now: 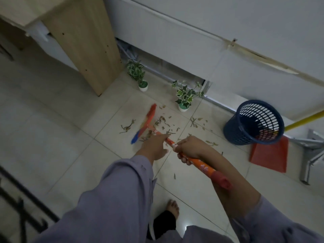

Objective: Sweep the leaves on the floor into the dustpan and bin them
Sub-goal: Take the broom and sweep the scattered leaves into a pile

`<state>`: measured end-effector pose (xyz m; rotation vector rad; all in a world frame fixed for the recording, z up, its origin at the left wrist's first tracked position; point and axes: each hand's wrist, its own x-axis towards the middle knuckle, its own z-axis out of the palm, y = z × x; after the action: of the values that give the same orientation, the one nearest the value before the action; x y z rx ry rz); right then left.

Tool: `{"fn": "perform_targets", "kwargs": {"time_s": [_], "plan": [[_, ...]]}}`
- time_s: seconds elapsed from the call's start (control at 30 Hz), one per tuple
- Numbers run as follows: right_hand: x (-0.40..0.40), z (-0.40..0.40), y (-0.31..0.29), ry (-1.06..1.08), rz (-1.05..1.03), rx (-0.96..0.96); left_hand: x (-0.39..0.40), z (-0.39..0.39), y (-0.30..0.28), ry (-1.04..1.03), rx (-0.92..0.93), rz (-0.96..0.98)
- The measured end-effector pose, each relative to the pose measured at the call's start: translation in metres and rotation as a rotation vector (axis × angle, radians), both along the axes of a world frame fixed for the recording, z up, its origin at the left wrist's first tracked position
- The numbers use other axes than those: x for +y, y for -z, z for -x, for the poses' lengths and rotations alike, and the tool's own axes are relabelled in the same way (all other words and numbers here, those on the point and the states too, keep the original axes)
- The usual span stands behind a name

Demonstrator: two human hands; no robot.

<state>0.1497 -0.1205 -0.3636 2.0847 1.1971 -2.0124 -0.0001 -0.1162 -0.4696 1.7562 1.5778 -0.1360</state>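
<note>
Head view shows a person looking down at a pale tiled floor (52, 106). Dry brown leaves (164, 123) lie spread over the tiles, some near the two small potted plants (184, 95) by the wall.

A broom (147, 123) with a red and blue head sits among the leaves. Its long orange stick runs back toward the person. The right hand (190, 149) is wrapped around the stick, holding it tight. The left hand (155, 146) is further down the stick, with its fingers mostly straight and only touching it, not gripping.

A blue bin (254, 123) with holes in its sides stands to the right, close to the wall. A red dustpan (270, 156) lies flat on the floor just beside the bin, well apart from the broom head.

The leaves look very light, dry and crumbly. They will probably slide easily on the smooth tiles, but a hard push could make them fly or break. Soft, short strokes seem best. The broom looks light and its stick looks stiff. Two hands spaced apart on the stick should steer it well. The dustpan looks like thin, light plastic and may slip away, so its yellow handle (305, 121) is probably the place to hold.
</note>
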Motion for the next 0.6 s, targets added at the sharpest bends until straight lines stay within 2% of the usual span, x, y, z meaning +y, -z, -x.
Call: {"fn": "perform_targets", "kwargs": {"time_s": [0.1, 0.37, 0.47, 0.6], "plan": [[-0.002, 0.021, -0.002, -0.065, -0.019, 0.043, -0.010, 0.025, -0.002, -0.072, 0.058, -0.017], [-0.017, 0.086, 0.058, -0.100, 0.087, 0.071, -0.027, 0.084, 0.016, 0.005, 0.241, 0.092], [-0.027, 0.074, 0.067, -0.091, 0.114, 0.008, -0.045, 0.075, 0.025, 0.058, 0.195, 0.142], [-0.028, 0.042, 0.055, -0.133, 0.122, -0.097, -0.054, 0.042, 0.030, 0.094, 0.072, 0.108]]}}
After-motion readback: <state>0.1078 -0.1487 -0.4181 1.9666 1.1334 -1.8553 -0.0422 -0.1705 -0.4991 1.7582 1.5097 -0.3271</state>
